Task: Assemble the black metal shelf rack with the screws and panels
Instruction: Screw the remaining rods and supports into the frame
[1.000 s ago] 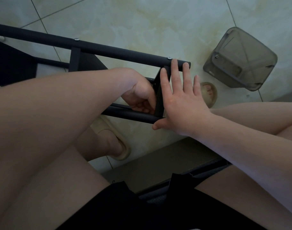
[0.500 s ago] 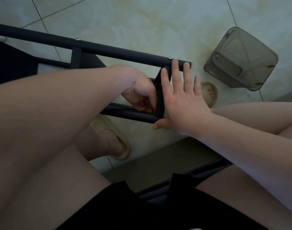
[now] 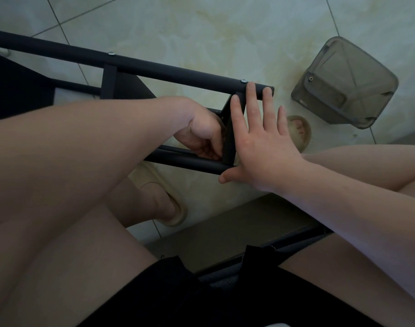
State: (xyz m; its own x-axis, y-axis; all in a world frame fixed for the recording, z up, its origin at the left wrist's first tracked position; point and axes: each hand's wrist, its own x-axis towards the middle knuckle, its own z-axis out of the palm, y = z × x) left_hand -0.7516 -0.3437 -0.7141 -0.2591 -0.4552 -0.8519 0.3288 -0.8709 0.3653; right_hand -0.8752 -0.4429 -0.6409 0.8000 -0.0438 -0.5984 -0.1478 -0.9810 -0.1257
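My flat right hand (image 3: 260, 147) presses the end crossbar (image 3: 230, 140) of the black shelf rack (image 3: 168, 72) lying on the floor (image 3: 201, 31); my left hand (image 3: 201, 133) curls behind it, grip hidden. Slackening could misalign the joint.

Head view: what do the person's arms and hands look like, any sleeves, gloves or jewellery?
The left hand and right hand are ungloved, with no rings, watch or wristband showing. No sleeve reaches into view on either side.

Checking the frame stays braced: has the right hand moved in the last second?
No. The right hand stays flat on the rack's end crossbar, its middle fingertip beside the same top-tube screw as before.
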